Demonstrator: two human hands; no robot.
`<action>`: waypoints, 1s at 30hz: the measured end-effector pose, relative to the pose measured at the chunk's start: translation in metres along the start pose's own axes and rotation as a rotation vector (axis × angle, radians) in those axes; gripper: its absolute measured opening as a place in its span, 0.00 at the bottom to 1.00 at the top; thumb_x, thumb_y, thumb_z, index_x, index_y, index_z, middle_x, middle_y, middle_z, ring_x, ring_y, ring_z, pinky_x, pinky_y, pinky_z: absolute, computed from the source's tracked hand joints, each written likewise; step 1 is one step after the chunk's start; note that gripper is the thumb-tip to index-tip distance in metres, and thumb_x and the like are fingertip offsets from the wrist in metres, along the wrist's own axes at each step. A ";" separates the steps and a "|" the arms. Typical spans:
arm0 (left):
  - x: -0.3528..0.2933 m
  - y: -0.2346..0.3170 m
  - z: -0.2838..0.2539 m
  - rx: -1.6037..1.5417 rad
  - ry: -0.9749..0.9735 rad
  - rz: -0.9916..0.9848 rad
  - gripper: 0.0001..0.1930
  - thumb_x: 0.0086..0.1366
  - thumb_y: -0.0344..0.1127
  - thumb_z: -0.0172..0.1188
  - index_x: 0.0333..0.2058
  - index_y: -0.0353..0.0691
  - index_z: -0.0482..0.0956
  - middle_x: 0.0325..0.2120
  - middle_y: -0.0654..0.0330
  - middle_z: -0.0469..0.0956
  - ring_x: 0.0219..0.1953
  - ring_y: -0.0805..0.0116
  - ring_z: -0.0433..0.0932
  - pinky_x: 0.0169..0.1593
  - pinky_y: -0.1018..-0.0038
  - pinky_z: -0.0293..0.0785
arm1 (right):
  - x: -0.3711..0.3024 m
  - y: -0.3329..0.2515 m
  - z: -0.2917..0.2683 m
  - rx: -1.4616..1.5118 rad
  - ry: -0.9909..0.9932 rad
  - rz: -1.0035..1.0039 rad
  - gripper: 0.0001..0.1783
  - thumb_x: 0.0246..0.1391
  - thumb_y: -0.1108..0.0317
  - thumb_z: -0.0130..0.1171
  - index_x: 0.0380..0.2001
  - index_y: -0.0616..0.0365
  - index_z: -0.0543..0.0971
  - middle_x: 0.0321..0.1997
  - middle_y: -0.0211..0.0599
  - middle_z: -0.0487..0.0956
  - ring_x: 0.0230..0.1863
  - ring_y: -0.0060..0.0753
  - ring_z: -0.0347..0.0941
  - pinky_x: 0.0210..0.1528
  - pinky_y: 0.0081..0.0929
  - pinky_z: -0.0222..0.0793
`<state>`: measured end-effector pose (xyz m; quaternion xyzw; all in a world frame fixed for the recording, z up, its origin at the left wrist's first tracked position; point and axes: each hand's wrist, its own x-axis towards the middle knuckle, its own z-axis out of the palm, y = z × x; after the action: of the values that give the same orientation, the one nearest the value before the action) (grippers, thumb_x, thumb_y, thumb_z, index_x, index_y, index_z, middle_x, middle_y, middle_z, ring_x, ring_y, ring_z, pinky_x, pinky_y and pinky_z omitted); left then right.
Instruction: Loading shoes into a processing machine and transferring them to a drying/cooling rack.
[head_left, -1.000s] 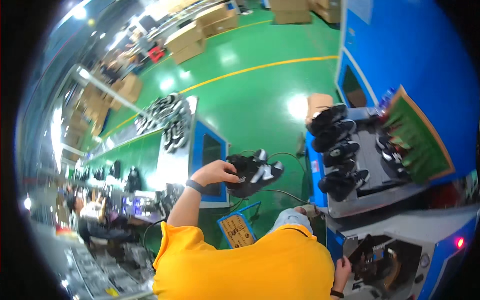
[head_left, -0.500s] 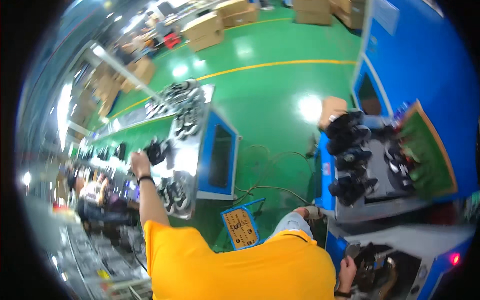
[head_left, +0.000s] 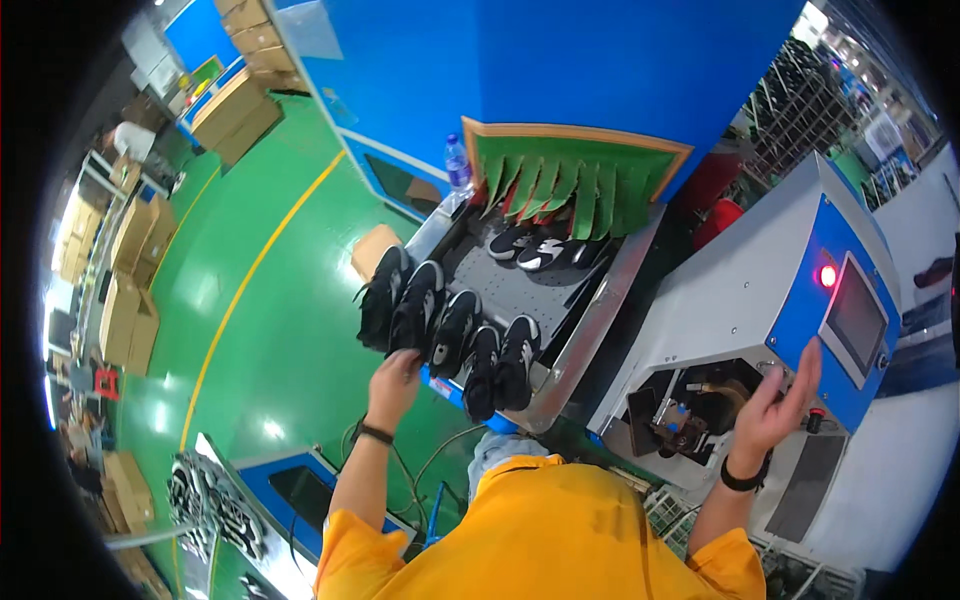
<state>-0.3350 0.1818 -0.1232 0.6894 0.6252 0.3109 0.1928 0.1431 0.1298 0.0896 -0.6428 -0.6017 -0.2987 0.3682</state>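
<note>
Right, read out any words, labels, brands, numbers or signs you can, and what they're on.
None can be read.
Bottle: label too small and blurred.
Pale sheet on the blue cabinet: too faint to read.
Machine screen: dark, no legible text.
Black shoes: any marks too small to read.

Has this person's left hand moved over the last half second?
Yes. The left hand was at the metal-topped bench; judged against that bench, it has moved away to the right, and is now at the row of black sneakers.
</note>
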 end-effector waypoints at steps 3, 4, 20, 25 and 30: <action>0.095 0.032 0.050 -0.060 -0.209 0.185 0.10 0.59 0.30 0.58 0.40 0.38 0.80 0.38 0.50 0.81 0.42 0.49 0.79 0.46 0.62 0.76 | 0.010 0.005 0.022 -0.308 -0.051 -0.004 0.24 0.60 0.69 0.51 0.58 0.70 0.70 0.63 0.52 0.70 0.66 0.54 0.64 0.65 0.45 0.58; 0.120 0.046 0.066 -0.054 -0.302 0.203 0.11 0.60 0.30 0.57 0.41 0.38 0.80 0.38 0.49 0.81 0.42 0.48 0.79 0.47 0.62 0.76 | 0.006 0.011 0.031 -0.404 -0.094 -0.011 0.25 0.61 0.67 0.49 0.59 0.69 0.70 0.64 0.52 0.69 0.67 0.54 0.63 0.67 0.46 0.55; 0.455 0.046 0.281 0.677 -0.208 0.283 0.22 0.71 0.45 0.41 0.57 0.46 0.73 0.59 0.50 0.70 0.63 0.49 0.65 0.64 0.54 0.61 | -0.044 0.026 -0.002 -0.515 -0.110 0.158 0.34 0.69 0.49 0.27 0.61 0.68 0.66 0.65 0.61 0.64 0.66 0.61 0.61 0.66 0.58 0.57; 0.471 0.048 0.277 0.222 -0.261 0.127 0.22 0.71 0.48 0.40 0.56 0.46 0.72 0.59 0.49 0.69 0.62 0.47 0.66 0.64 0.54 0.61 | -0.054 0.021 -0.010 -0.552 -0.088 0.224 0.36 0.69 0.45 0.25 0.62 0.64 0.65 0.66 0.60 0.62 0.66 0.61 0.60 0.65 0.59 0.59; 0.462 0.007 0.293 0.065 -0.308 0.249 0.30 0.65 0.55 0.56 0.58 0.41 0.69 0.57 0.46 0.71 0.61 0.48 0.67 0.64 0.57 0.62 | -0.056 0.017 -0.005 -0.552 -0.024 0.226 0.39 0.69 0.42 0.25 0.60 0.67 0.68 0.65 0.61 0.65 0.65 0.60 0.62 0.65 0.57 0.60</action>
<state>-0.1224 0.6704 -0.2464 0.8067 0.5077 0.2029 0.2241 0.1553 0.0942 0.0440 -0.7849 -0.4269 -0.4005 0.2034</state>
